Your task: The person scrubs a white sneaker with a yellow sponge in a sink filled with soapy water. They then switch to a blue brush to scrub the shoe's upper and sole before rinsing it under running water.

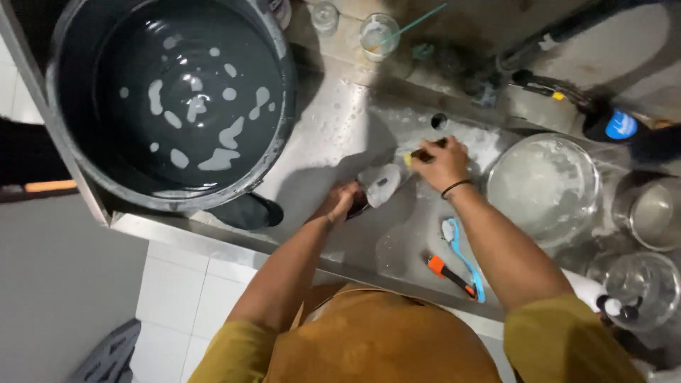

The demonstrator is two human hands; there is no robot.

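Now the left hand is clenched round the dark handle of a soapy ladle-like utensil, holding it low over the steel sink. Just beside it, the right hand grips a yellow sponge against the utensil. Nearby lie a blue peeler, an orange-handled tool and a foamy glass bowl; a big dark tub sits to the left.
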